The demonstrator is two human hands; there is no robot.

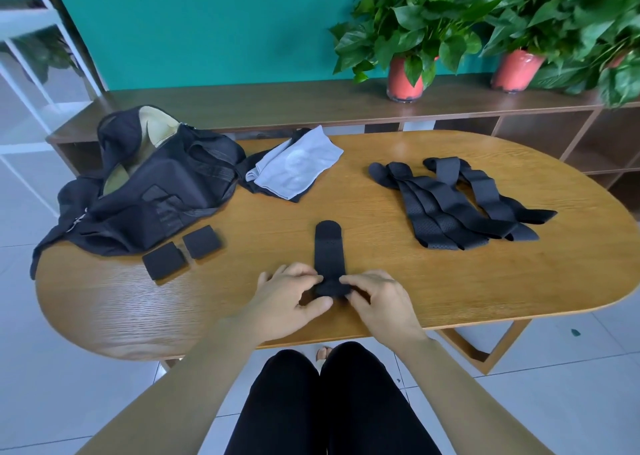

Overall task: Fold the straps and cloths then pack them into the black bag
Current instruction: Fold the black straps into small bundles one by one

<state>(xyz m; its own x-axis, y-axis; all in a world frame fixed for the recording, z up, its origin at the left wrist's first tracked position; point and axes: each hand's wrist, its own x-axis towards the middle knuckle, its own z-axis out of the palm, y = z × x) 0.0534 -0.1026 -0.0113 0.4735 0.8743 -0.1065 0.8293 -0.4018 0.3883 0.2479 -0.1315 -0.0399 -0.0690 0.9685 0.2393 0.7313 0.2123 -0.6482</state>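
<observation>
**Both hands turn over the near end of one strap**

The left hand [294,292] and the right hand [377,299] meet at the table's near edge. Each pinches the near end of a black perforated strap [328,250] between thumb and curled fingers. The fingers cover that end, so it may be a fold or a roll. The rest of the strap runs straight away from the grip, flat on the wood, probably so that it can be folded evenly.

Left of the grip and a little beyond it lie two folded straps [164,260], squared up side by side. They sit just in front of the black bag [162,184], which gapes open, likely for easy loading. Beyond the grip lie the cloths [294,164], a pale grey-blue one on a dark one. To the far right is a loose pile of unfolded straps [450,202].

The oval wooden table [450,292] stands on pale tiles. Behind it, a low wooden shelf [277,98] carries potted plants [405,77] against a teal wall [207,22].
</observation>
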